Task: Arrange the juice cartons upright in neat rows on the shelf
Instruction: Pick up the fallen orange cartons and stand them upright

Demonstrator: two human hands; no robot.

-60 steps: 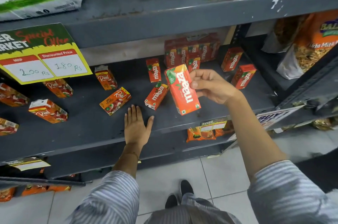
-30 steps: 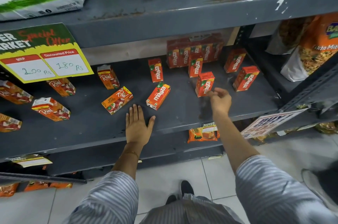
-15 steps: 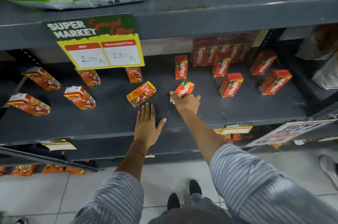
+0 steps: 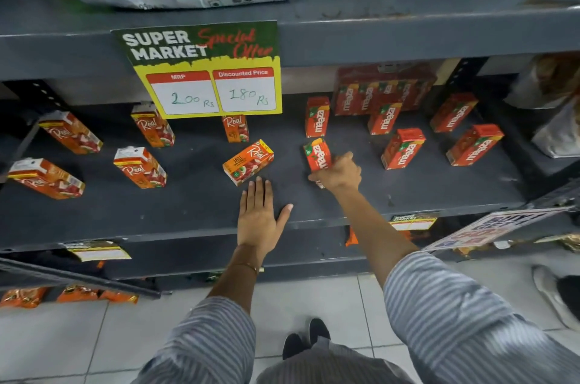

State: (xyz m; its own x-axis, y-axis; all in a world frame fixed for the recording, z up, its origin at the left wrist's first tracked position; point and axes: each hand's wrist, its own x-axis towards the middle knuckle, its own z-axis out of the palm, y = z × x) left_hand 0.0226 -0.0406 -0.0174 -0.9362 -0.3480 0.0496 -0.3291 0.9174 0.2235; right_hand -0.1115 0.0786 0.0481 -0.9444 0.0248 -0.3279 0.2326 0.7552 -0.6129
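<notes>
In the head view, the right hand (image 4: 340, 172) is closing its grip around a Maaza carton (image 4: 317, 154) just right of the lying Real apple carton (image 4: 248, 161); the left hand (image 4: 258, 217) is lying flat and empty on the shelf (image 4: 157, 214). Gripped low, the carton risks tipping when released.

The left hand (image 4: 258, 216) is laid flat, palm down, fingers extended together toward twelve o'clock and thumb splayed toward two o'clock, while the right hand (image 4: 340, 173), reached forward at one o'clock on a bare forearm, is closed in a grip, both arms sleeved in stripes.
</notes>
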